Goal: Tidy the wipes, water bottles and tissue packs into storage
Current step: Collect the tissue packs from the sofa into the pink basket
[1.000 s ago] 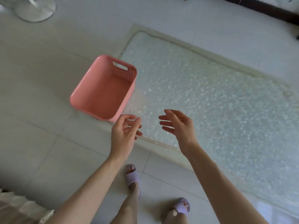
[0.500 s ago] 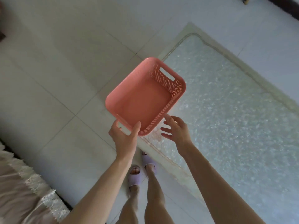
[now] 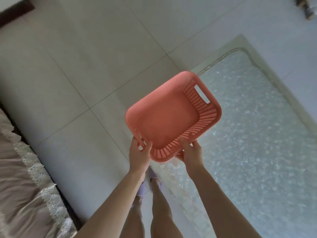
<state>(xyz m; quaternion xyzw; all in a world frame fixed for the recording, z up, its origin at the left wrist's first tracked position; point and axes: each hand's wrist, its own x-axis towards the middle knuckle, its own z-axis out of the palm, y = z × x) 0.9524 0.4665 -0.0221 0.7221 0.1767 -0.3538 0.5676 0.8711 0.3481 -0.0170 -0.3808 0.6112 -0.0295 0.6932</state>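
The patterned glass worktop (image 3: 257, 134) runs along the right side, its rounded corner at the far end and its long left edge passing just beside the person's feet. Left of that edge, pale floor tiles (image 3: 85, 66) lie open as far as a lace-trimmed fabric cover (image 3: 22, 186) along the lower left.

The pink plastic basket (image 3: 205, 117) is held in both hands across the worktop's left edge, partly over glass and partly over tiles. I cannot tell whether its underside touches the glass. Its mouth faces upward toward the person and its plain bottom is in full view. The far and right walls are slotted, with a handle cut-out in the far wall.

The left hand (image 3: 139, 153) holds the near left corner, its grip closed on the rim with the thumb on the inner face. The right hand (image 3: 192, 152) holds the near right wall, thumb over the rim and fingers curled beneath.

Lilac slippers (image 3: 143, 188) stand on the tiles below the basket. A dark wooden edge (image 3: 13, 11) sits at the far left, and a blurred dark object (image 3: 307, 7) at the far right. Both are well apart from the basket.
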